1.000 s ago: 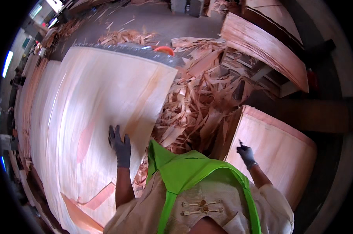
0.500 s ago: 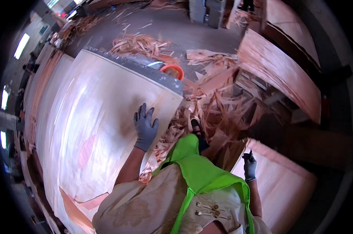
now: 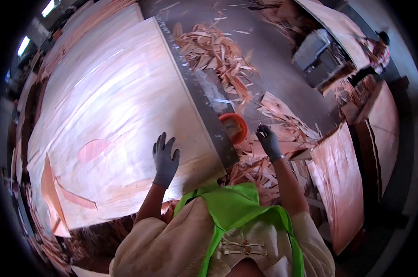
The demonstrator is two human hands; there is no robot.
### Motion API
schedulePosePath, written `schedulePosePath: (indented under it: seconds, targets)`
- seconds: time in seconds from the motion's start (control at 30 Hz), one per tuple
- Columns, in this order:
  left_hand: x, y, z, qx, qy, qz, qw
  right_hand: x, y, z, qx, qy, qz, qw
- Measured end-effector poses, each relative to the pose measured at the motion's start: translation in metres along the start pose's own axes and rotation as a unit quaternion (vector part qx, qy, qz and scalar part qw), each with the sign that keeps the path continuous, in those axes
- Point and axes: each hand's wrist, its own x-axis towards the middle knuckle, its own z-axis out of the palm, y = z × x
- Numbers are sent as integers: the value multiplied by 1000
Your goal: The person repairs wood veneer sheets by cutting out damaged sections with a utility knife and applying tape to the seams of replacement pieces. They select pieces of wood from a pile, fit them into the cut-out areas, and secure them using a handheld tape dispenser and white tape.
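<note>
My left hand (image 3: 166,159), in a grey glove, is spread over the near right part of a large pale wood veneer sheet (image 3: 139,106); it appears to rest flat on it. The sheet tops a broad stack and bears a pinkish oval patch (image 3: 92,150). Beyond the stack's right edge, my right hand (image 3: 269,143), gloved too, hangs over wood scraps with its fingers curled. A small dark tip shows at those fingers, too small to name. Close to this hand stands an orange bucket (image 3: 244,133), with something brownish inside.
Torn veneer strips (image 3: 52,191) curl up at the sheet's near left corner. Scrap heaps (image 3: 216,53) litter the floor. Curved veneer stacks (image 3: 340,184) stand at right. Far right, another person (image 3: 380,53) is beside a grey machine (image 3: 316,55).
My view has turned to the right. My right hand has come from a low stack at my right side up to the bucket's side. The left hand stays spread over the sheet.
</note>
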Motion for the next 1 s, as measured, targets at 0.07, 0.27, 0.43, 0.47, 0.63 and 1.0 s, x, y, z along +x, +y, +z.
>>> schedulePosePath:
  seconds: [0.07,0.27,0.43,0.47,0.63,1.0]
  targets:
    - [-11,-7,-9,3,28,-50,998,41,4,28,11,-55,-24,998]
    - [-80,-6,-25,30,136,-208,968,145,5,99,-156,-157,-116,968]
    - [-97,47,-11,81,152,-302,938,210,16,160,-138,-206,-123,961]
    - [-89,64,-7,85,143,-311,936,212,11,161,-148,-220,-124,956]
    - [19,129,50,50,133,-242,960,245,39,147,-204,-326,-118,916]
    - [228,230,210,-162,-154,73,972,258,-9,-157,-9,-510,-87,856]
